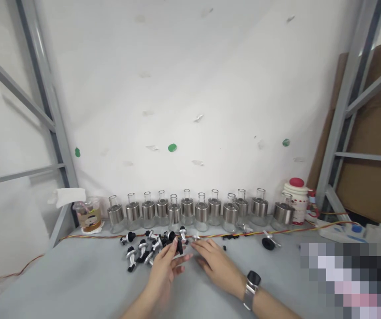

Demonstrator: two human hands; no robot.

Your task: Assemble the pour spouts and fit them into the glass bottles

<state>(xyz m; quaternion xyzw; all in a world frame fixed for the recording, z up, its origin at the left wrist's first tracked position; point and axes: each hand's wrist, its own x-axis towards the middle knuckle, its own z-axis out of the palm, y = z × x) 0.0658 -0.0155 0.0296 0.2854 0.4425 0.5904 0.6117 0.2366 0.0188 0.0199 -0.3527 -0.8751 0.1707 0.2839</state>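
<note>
My left hand is closed with the thumb and fingertips on a bottle stopper, whose black part shows between them; the rest is mostly hidden. To its left lies a pile of silver-and-black bottle stoppers, some with levers. My right hand, with a watch on the wrist, reaches over the grey table with fingers stretched toward a small pale piece. Its fingertips are close to that piece; I cannot tell if they touch it. Behind both hands stand several glass bottles with metal sleeves and open necks.
A red-and-yellow wire crosses the grey table. Small black pieces and a lone stopper lie right of centre. A drink cup stands left, a red-topped white container and a power strip right.
</note>
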